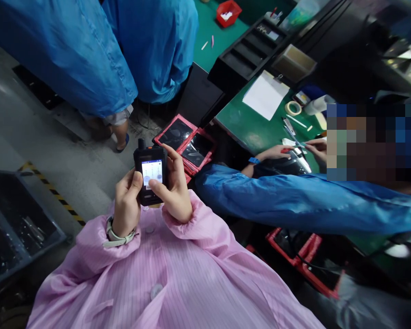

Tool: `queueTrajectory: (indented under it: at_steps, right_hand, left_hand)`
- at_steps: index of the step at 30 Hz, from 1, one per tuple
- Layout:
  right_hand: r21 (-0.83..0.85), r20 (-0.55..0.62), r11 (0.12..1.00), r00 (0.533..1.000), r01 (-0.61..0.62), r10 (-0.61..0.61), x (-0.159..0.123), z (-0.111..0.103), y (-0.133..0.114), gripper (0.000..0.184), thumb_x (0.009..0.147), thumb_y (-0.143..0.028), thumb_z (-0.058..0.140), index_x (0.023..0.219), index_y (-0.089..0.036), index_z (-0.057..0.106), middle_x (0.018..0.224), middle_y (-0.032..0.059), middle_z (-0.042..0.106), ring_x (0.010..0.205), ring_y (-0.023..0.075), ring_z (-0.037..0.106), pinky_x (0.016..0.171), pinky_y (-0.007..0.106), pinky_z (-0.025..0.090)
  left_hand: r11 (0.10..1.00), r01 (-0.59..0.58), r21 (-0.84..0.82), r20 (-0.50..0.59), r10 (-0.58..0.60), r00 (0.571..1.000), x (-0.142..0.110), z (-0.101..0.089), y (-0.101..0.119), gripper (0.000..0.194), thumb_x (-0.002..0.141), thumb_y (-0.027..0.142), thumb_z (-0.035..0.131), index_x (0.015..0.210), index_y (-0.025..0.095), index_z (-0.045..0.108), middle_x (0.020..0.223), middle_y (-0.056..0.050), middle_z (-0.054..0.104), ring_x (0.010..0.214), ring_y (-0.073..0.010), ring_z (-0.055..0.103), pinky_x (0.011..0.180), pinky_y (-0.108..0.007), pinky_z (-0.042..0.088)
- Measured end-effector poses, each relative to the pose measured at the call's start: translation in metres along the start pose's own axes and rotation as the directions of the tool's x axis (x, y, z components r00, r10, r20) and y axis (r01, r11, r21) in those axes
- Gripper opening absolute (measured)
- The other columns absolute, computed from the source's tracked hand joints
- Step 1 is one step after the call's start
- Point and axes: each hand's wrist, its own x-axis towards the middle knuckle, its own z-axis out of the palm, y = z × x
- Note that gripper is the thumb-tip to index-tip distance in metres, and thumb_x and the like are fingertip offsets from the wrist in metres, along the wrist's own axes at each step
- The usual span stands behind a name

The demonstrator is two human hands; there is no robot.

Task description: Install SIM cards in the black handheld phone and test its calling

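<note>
A black handheld radio [152, 194] with a stubby antenna and a lit screen is held upright in front of my pink-striped coat. My left hand [127, 201] wraps round its left side, the thumb along the edge beside the screen. Round the right side curl the fingers of my right hand [176, 189], and its thumb lies over the lower part of the screen. The small print on the display is too fine to read. The back of the radio and most of my fingertips are hidden.
At right, a co-worker's blue sleeve [281, 198] reaches across; their hands work at a green table [236, 114] bearing paper [265, 96] and a tape roll [292, 108]. Red-edged frames [178, 132] lie low ahead. Other people in blue coats [157, 50] stand ahead-left; a dark bin [17, 224] is left.
</note>
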Motion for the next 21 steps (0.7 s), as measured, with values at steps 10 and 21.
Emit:
queueTrajectory:
  at_steps: [10,21]
  right_hand:
    - [0.144,-0.060,0.988,0.997,-0.047,0.056,0.005,-0.006,-0.006,0.065,0.086,-0.043,0.064,0.144,-0.026,0.039,0.138,0.0093,0.064,0.128,0.0267,0.062,0.107,0.048,0.055]
    - [0.147,-0.124,0.989,0.992,0.026,-0.008,0.006,-0.011,-0.021,0.070,0.082,-0.037,0.063,0.145,-0.027,0.035,0.142,0.0079,0.061,0.129,0.0289,0.062,0.103,0.050,0.056]
  left_hand:
    - [0.998,0.058,0.017,0.047,-0.059,0.997,0.012,0.011,0.007,0.041,0.078,0.056,0.084,0.086,0.017,0.076,0.079,-0.007,0.078,0.082,-0.0249,0.077,0.069,-0.031,0.062]
    - [0.995,0.071,0.064,0.117,-0.078,0.990,0.021,0.021,0.012,0.037,0.079,0.055,0.084,0.080,0.019,0.073,0.072,-0.003,0.074,0.082,-0.0250,0.078,0.071,-0.032,0.063]
